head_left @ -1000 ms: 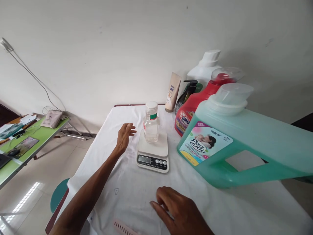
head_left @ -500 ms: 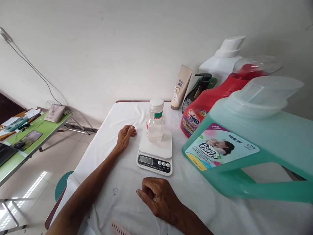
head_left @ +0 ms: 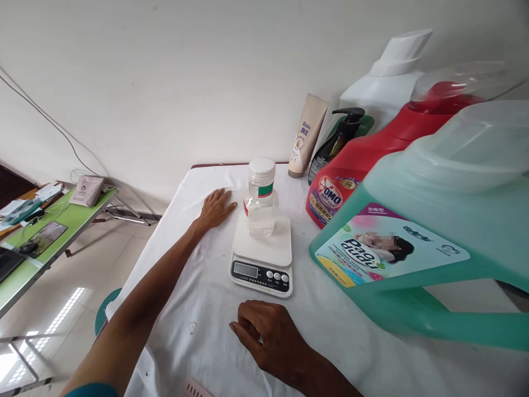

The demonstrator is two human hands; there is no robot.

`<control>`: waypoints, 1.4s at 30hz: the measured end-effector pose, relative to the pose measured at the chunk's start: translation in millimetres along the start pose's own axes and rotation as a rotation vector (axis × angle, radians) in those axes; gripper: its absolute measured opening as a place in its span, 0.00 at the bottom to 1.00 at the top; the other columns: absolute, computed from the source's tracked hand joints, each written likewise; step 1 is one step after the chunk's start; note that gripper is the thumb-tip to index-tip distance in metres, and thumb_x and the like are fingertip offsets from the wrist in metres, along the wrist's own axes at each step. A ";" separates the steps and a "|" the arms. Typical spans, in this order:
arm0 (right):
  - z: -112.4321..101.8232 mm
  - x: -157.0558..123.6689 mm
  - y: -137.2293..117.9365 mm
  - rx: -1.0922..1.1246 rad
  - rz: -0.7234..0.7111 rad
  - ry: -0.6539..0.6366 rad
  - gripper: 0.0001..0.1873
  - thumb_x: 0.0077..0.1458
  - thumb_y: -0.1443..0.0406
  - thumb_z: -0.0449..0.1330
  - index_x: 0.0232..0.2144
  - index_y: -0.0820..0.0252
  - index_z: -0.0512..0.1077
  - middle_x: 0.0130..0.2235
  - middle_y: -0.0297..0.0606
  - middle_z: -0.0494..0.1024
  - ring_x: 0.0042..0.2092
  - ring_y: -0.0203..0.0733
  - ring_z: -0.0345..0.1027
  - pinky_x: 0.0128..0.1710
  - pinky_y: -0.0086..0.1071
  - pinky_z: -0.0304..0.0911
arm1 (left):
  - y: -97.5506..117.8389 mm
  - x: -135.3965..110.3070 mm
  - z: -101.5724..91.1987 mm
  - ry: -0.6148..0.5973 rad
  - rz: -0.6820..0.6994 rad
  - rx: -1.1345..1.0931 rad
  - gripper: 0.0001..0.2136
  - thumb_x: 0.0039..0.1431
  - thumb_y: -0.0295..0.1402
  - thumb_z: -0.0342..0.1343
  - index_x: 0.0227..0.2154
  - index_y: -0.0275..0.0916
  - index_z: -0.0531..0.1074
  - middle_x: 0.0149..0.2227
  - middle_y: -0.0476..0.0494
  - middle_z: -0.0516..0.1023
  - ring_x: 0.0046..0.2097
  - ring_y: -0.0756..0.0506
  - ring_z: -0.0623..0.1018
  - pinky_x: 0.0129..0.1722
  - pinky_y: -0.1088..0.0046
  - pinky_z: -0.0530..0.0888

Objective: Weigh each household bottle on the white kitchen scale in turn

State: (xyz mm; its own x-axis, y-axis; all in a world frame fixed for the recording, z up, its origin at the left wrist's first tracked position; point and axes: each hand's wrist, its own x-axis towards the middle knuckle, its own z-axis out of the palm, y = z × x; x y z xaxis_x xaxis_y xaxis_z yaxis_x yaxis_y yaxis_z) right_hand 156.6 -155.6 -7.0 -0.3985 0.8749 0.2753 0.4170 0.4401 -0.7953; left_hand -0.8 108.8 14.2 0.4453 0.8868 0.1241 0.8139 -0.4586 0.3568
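My left hand [head_left: 217, 208] lies flat on the white cloth with its fingers spread, just left of the kitchen scale [head_left: 261, 284], and holds nothing. On the scale's white plate stands a clear plastic bottle [head_left: 262, 212] with a white cap, a green and red label and clear contents. Digits on the scale's display are too faint to read. In front of the scale, my right hand [head_left: 270, 339] rests on the cloth, its fingers curled in and the thumb alongside. Nothing shows in it, and it is apart from the scale.
On the right stand a large green detergent jug [head_left: 397, 298], a red OMO bottle [head_left: 351, 171], a white jug [head_left: 380, 91], a black pump bottle [head_left: 336, 143] and a beige tube [head_left: 306, 135]. A pink slotted piece [head_left: 196, 389] lies at the near edge. A green table [head_left: 78, 220] stands left.
My left hand has gone from loosely curled to flat and spread, a little farther forward on the cloth. The right hand stays as it was. The camera view has shifted slightly.
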 end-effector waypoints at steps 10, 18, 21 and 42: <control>1.6 -1.6 1.2 -0.019 -0.028 0.011 0.13 0.61 0.68 0.56 0.27 0.56 0.56 0.25 0.27 0.64 0.26 0.31 0.55 0.28 0.29 0.46 | -34.6 67.7 -20.6 -0.066 -0.272 0.139 0.34 0.67 0.54 0.49 0.70 0.42 0.59 0.74 0.31 0.52 0.74 0.28 0.53 0.69 0.44 0.54; 1.9 0.4 0.7 0.010 0.024 -0.005 0.15 0.60 0.67 0.58 0.26 0.56 0.55 0.24 0.27 0.65 0.25 0.31 0.55 0.28 0.29 0.45 | 26.4 -10.8 -31.6 0.347 -0.044 -0.584 0.25 0.68 0.55 0.48 0.50 0.39 0.76 0.52 0.34 0.79 0.53 0.39 0.78 0.50 0.62 0.76; 2.1 0.9 0.6 0.004 0.004 0.005 0.15 0.60 0.67 0.58 0.25 0.57 0.55 0.24 0.27 0.64 0.25 0.31 0.54 0.27 0.29 0.45 | 49.0 -50.0 -18.7 0.346 -0.214 -0.915 0.23 0.65 0.54 0.52 0.42 0.38 0.77 0.42 0.37 0.80 0.41 0.43 0.81 0.39 0.68 0.76; 4.2 0.1 2.8 -0.057 -0.043 0.011 0.13 0.62 0.68 0.56 0.26 0.56 0.57 0.24 0.27 0.65 0.26 0.32 0.56 0.28 0.29 0.48 | 55.8 -65.6 16.0 0.351 -0.261 -0.981 0.18 0.64 0.48 0.54 0.30 0.38 0.74 0.26 0.49 0.71 0.27 0.51 0.70 0.28 0.75 0.68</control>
State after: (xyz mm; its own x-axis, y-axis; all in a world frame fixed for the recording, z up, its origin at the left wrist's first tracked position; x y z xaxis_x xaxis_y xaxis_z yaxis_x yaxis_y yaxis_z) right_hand 154.3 -155.1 -11.4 -0.4083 0.8569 0.3145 0.4453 0.4878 -0.7509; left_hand 21.3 24.1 11.1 0.0420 0.9893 0.1396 0.1438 -0.1442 0.9790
